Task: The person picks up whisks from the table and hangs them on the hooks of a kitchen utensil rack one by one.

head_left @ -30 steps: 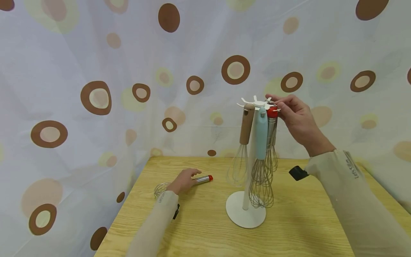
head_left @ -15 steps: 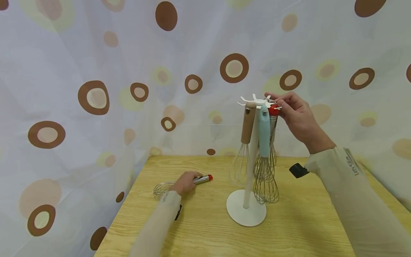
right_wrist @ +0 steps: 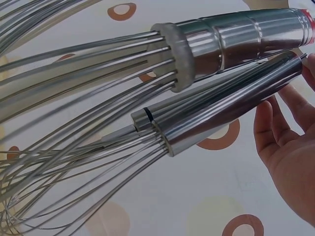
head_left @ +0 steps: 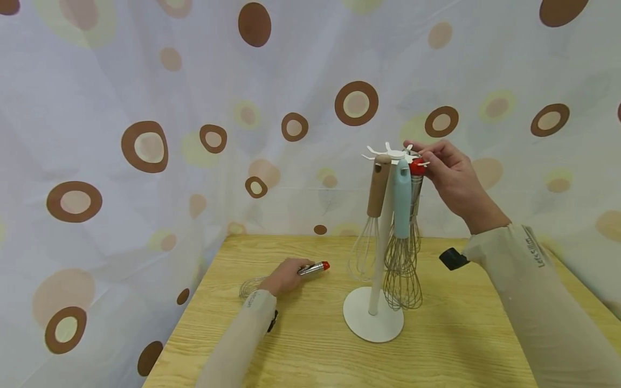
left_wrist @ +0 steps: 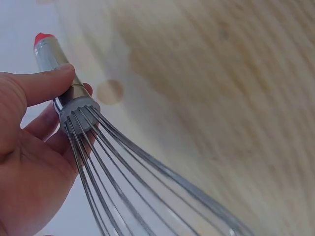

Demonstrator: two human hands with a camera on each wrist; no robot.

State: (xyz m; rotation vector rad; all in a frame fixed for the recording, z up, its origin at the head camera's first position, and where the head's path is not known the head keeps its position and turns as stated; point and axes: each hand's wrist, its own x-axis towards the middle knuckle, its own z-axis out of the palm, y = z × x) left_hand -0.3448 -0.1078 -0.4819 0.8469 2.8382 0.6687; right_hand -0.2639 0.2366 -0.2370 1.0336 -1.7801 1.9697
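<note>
My left hand (head_left: 286,276) grips a whisk with a silver, red-ended handle (left_wrist: 50,53) low over the table; in the left wrist view the thumb lies along the handle and the wires (left_wrist: 128,191) fan downward. At the top of a white whisk stand (head_left: 373,323), my right hand (head_left: 453,175) pinches near the hooks. The right wrist view has its fingertips at the end of a smooth steel whisk (right_wrist: 231,105), partly cut off by the frame edge. Beside it hangs another red-ended silver whisk (right_wrist: 236,42).
On the stand's near side hang a brown-handled whisk (head_left: 379,188) and a light-blue-handled whisk (head_left: 402,205). Several white hooks (head_left: 375,151) spread from its top. The wooden table (head_left: 310,350) meets a dotted curtain (head_left: 301,70) at the back and left.
My left fingers have closed round the whisk, and its red end has shifted slightly right and up. The right hand stays at the stand's top, where the hanging whisks have swung slightly.
</note>
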